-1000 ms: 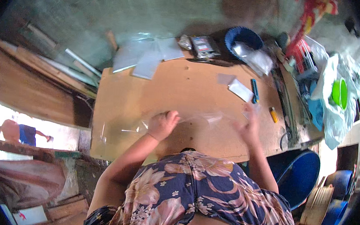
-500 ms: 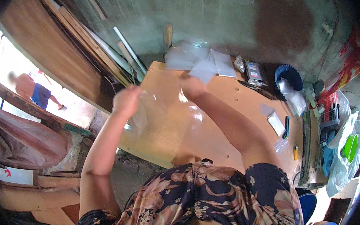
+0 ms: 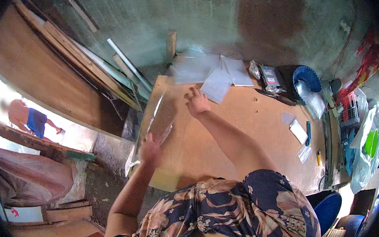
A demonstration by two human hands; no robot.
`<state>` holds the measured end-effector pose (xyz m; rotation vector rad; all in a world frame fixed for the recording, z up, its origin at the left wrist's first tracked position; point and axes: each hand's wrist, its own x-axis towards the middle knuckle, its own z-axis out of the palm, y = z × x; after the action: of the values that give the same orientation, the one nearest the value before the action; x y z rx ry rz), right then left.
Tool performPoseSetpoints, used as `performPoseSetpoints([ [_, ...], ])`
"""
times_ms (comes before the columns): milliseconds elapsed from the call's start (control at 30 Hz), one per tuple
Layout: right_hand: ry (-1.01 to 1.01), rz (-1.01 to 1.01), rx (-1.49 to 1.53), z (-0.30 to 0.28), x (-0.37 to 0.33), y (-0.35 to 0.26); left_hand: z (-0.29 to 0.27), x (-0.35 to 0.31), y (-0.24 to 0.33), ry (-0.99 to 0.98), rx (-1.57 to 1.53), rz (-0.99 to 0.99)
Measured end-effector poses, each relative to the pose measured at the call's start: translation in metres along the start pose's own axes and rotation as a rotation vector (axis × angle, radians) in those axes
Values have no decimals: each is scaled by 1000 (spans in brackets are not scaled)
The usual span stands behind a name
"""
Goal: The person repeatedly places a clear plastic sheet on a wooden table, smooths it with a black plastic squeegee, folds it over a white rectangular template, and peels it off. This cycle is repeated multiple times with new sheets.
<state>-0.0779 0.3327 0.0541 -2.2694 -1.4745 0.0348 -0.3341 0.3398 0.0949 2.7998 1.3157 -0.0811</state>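
A clear plastic sheet (image 3: 161,112) stands nearly on edge over the left end of a brown wooden table (image 3: 241,136). My left hand (image 3: 150,147) grips its near lower corner at the table's left edge. My right hand (image 3: 196,102) holds the sheet's far upper part, fingers spread against it. Beyond my right hand a stack of similar clear sheets (image 3: 211,73) lies at the table's far edge.
A blue basket (image 3: 307,78), small packets, white paper slips (image 3: 297,129), a pen and a yellow lighter (image 3: 319,158) lie at the right. Wooden boards (image 3: 69,60) lean against the wall on the left. Plastic bags (image 3: 367,146) hang at right. Another person (image 3: 27,117) stands far left.
The sheet, lying flat before me a second ago, has been lifted and carried to the table's left end. Both hands moved left with it, and my view swung left.
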Motion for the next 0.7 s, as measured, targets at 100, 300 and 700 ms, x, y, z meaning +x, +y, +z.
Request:
performPoseSetpoints([
  [100, -109, 321, -149, 9, -4, 44, 43, 16, 19, -154, 30, -26],
  [300, 3, 785, 169, 1, -17, 103, 52, 11, 37, -116, 45, 53],
  [700, 79, 1180, 603, 16, 10, 119, 40, -8, 65, -171, -28, 184],
])
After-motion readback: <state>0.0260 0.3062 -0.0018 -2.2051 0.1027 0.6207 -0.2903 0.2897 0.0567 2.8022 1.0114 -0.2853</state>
